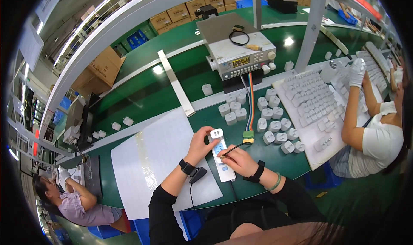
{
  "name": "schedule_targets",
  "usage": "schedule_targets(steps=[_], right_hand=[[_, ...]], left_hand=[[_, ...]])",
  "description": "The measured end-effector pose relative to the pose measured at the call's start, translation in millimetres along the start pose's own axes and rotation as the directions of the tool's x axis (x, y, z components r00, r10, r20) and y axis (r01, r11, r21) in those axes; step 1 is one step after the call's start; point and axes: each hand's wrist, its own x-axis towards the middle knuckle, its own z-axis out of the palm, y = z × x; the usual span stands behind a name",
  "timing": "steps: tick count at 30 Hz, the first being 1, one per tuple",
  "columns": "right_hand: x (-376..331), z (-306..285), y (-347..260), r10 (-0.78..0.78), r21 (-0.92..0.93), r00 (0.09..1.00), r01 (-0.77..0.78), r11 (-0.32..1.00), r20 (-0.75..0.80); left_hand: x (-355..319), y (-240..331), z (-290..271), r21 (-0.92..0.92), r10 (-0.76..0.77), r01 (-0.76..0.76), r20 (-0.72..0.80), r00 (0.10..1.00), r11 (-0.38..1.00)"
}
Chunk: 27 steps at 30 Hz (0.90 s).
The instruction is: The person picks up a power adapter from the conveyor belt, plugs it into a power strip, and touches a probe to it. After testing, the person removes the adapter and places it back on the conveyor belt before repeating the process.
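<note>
A white power strip [226, 174] with blue sockets lies lengthwise in front of me. At its far end sits a white charger [216, 133] with ports on its top face. My left hand [200, 144] has its thumb and fingers closed around that charger from the left. Over the strip's middle, my right hand [241, 161] pinches the plug end of a black cable [235, 147], its metal tip pointing left. The cable runs to a green and yellow connector block [248, 137], joined to a rainbow ribbon cable [251, 103].
Several white chargers [266, 114] stand right of the ribbon. Beyond is a bench instrument [236, 47] with a lit display. White sheeting [172, 176] covers the left of the table. A board of chargers [309, 155] and a gloved co-worker [374, 133] are at right; another person [84, 208] sits left.
</note>
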Motion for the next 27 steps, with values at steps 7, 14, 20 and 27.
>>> schedule_targets(steps=[7,14,20,27], right_hand=[[-3,0,2,-0.041,0.002,0.997,0.041,0.999,-0.066],[11,-11,-30,-0.178,-0.043,0.964,0.173,0.984,-0.197],[26,-18,-21,-0.138,-0.063,0.978,0.129,0.99,-0.155],[0,-2,-19,-0.057,-0.181,0.996,0.043,0.983,-0.071]], left_hand=[[-43,16,12,-0.078,0.099,-0.133,-0.344,0.934,0.988],[-60,17,29,0.05,0.235,-0.235,0.008,0.972,0.971],[-57,13,28,-0.098,0.172,-0.166,0.064,0.983,0.981],[-59,10,26,-0.147,0.214,-0.205,0.047,0.976,0.968]])
